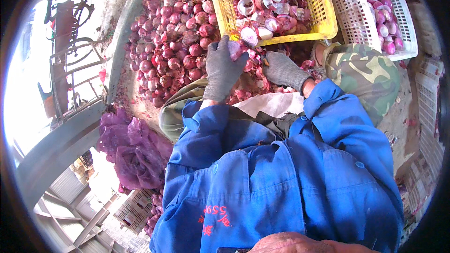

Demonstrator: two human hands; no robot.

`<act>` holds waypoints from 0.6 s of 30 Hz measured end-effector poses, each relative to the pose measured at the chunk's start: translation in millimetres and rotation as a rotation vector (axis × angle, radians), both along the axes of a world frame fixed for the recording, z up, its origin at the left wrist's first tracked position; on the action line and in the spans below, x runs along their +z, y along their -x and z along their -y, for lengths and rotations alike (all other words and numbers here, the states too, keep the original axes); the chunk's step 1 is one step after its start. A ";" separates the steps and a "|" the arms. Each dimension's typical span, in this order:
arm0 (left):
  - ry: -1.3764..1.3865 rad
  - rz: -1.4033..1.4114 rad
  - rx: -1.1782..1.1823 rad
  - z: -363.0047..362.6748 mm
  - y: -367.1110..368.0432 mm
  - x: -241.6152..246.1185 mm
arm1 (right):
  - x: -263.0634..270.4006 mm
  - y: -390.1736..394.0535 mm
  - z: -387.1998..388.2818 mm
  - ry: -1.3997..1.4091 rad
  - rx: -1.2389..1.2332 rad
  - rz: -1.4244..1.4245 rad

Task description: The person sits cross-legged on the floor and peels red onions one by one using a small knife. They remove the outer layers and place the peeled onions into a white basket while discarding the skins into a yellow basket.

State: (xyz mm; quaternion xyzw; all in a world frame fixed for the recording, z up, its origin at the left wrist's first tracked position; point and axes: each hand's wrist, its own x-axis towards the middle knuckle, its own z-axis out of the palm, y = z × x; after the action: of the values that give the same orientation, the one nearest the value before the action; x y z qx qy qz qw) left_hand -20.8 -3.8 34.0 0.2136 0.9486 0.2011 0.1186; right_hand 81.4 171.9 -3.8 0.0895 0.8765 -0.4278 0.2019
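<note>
My left hand [224, 72], in a dark grey knit glove, holds a cut red onion [234, 50] between thumb and fingers, its pale cut face showing. Close by on the right is my gloved right hand [284, 71], its fingers curled round a small orange-brown object [266, 61], mostly hidden. Just beyond both hands stands a yellow plastic crate [299, 37] with onion ends, cut rings and skins in it. An onion half [249, 36] with a ringed cut face rests at its near rim. Loose onion skins [254, 73] lie beneath my hands.
A large heap of unpeeled red onions [175, 38] spreads at the left. White plastic crates [404, 38] at the right hold peeled onions [386, 17]. Purple mesh sacks [137, 151] lie beside my left side. My camouflage-trousered knees [362, 77] flank the work area.
</note>
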 end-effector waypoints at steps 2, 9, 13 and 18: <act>-0.403 0.391 0.286 3.6 2.1 -2.7 | 3.2 0.9 -1.2 0.020 -0.030 0.015; -1.154 1.014 0.492 3.4 -18.0 -4.4 | 22.3 -2.4 -2.0 -0.037 -0.209 -0.077; -1.460 1.223 0.821 -6.7 -19.1 -6.0 | 40.6 -13.4 12.8 -0.157 -0.162 -0.135; -1.508 1.150 0.614 -7.3 -20.8 -10.8 | 56.5 -30.7 29.5 -0.189 -0.054 -0.135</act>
State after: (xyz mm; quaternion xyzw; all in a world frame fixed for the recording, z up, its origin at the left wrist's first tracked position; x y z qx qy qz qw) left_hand -0.1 3.5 23.3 -0.1513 0.3854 0.8458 0.3364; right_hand 112.1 142.4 52.7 0.1029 0.9218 -0.3535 0.1213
